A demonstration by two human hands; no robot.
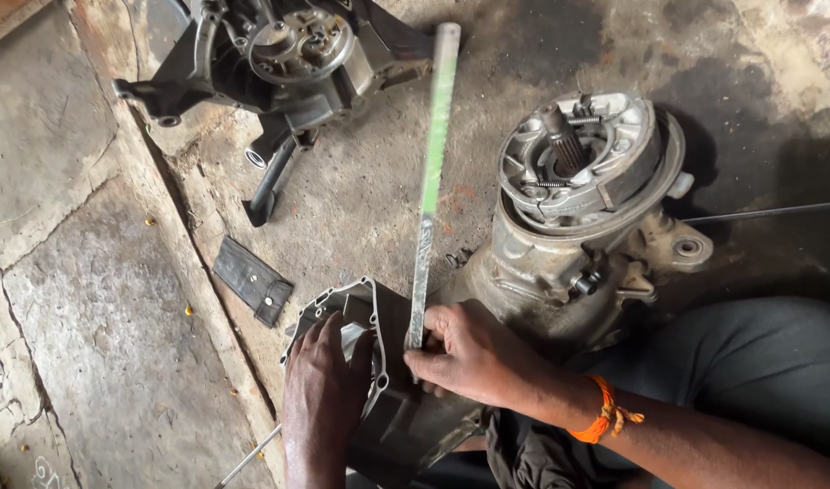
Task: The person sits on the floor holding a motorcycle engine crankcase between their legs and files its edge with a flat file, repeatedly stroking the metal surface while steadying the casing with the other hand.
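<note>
A grey metal engine casing [542, 263] lies on the oily floor, its round brake-shoe end [582, 154] with a splined shaft facing up. My left hand [323, 389] rests flat on the casing's open rim [343, 303] at the near end. My right hand [465, 349], with an orange thread band on the wrist, grips the lower end of a long metal rod [433, 163]. The rod is green along its upper half and points away toward the top of the view.
A second dark engine housing [279, 54] sits at the top left. A flat black rubber piece [252, 279] lies on the floor to the left. A thin wire [768, 212] runs off to the right. My dark trouser leg [759, 362] fills the lower right.
</note>
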